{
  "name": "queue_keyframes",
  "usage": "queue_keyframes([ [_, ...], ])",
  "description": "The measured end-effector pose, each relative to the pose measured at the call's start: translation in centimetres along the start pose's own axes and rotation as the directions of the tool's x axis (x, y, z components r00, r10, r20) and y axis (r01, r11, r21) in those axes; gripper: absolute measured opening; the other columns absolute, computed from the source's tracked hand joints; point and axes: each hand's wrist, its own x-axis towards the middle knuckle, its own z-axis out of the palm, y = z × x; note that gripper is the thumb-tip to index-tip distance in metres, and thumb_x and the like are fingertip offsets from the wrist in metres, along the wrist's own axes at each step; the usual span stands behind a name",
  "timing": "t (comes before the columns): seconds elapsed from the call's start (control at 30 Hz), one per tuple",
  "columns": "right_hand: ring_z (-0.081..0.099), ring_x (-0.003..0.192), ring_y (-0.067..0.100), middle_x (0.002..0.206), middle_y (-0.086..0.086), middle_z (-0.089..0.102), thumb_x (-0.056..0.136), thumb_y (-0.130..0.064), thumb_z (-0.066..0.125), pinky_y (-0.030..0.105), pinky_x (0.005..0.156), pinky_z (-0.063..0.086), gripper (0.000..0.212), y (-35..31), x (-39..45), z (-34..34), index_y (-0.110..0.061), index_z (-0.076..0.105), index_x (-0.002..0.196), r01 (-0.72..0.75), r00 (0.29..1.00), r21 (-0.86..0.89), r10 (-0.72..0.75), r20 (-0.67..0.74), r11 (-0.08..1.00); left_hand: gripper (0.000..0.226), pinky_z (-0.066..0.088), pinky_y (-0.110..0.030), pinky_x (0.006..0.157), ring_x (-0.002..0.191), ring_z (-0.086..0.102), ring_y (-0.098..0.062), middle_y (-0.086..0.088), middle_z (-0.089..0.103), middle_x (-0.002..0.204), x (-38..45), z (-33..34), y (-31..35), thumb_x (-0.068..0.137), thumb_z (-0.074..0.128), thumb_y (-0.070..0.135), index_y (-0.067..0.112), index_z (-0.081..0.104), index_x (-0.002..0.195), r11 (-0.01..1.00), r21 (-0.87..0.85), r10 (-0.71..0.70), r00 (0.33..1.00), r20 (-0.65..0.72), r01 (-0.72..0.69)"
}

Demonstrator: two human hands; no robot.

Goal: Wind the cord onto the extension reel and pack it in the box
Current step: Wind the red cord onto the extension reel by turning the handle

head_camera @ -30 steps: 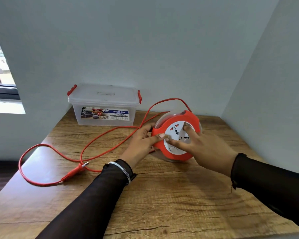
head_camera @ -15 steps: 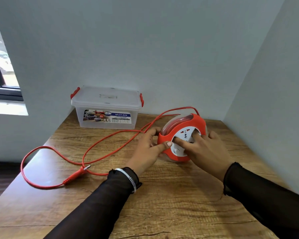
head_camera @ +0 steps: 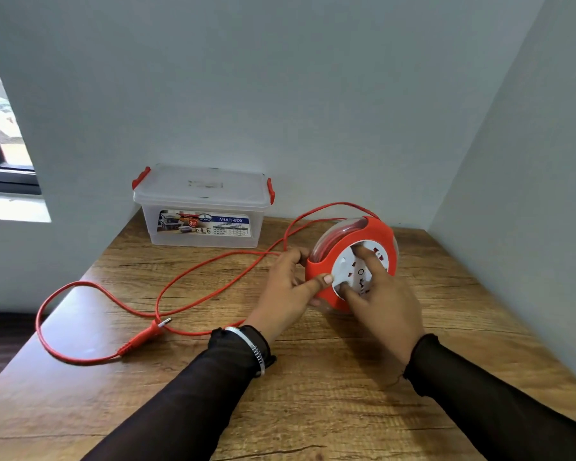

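Reel (head_camera: 326, 261) upright on tabletop (head_camera: 313, 410), right of closed box (head_camera: 203, 207). Left hand (head_camera: 285, 291) grips its rim; right hand (head_camera: 384, 304) fingers (head_camera: 368, 257) pressed on white hub. Cord (head_camera: 193, 281) mostly loose on tabletop.

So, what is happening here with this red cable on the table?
A person is winding the red cord onto an extension reel. The left hand grips the reel's red rim, and the right hand has its fingers on the white socket face. Most of the cord lies loose on the wooden table, its plug at the near left. The clear box stands closed by the wall.
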Motion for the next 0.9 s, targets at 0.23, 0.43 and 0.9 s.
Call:
queue_keyframes([
  [0.23, 0.063, 0.093, 0.018, 0.128, -0.002, 0.055, 0.081, -0.041, 0.069, 0.030, 0.063, 0.052, 0.066, -2.3, 0.6, 0.5, -0.036, 0.035, 0.138, -0.442, 0.874, 0.711, 0.440, 0.206, 0.547, 0.037, 0.059, -0.037, 0.055, 0.070, 0.067, -0.043, -0.023, 0.058, 0.116, -0.3, 0.7, -0.8, 0.080, 0.074, 0.012, 0.015, 0.050, 0.108, 0.994, 0.097, 0.047, 0.999, -0.026, -0.044],
  [0.43, 0.043, 0.039, 0.010, 0.057, 0.002, 0.056, 0.089, -0.051, 0.051, 0.021, 0.039, 0.030, 0.046, -3.1, 1.9, -0.7, -0.015, 0.054, 0.117, -0.678, 0.685, 0.715, 0.500, 0.529, 0.171, 0.038, 0.058, -0.049, 0.069, 0.081, 0.066, -0.031, -0.003, 0.063, 0.109, -0.5, 0.9, -0.9, 0.073, 0.078, 0.024, 0.040, 0.049, 0.093, 0.967, 0.222, 0.134, 0.991, -0.027, -0.125],
  [0.9, 0.061, 0.084, 0.011, 0.129, 0.000, 0.043, 0.086, -0.024, 0.064, 0.017, 0.064, 0.045, 0.057, -2.8, -2.0, -3.5, -0.033, 0.031, 0.131, -0.033, 0.992, 0.270, -0.001, 0.124, 0.962, 0.035, 0.059, -0.041, 0.072, 0.091, 0.069, -0.032, -0.013, 0.065, 0.114, -0.1, -0.4, 0.3, 0.088, 0.065, 0.012, 0.015, 0.054, 0.121, 0.996, 0.075, 0.057, 0.998, -0.017, -0.056],
])
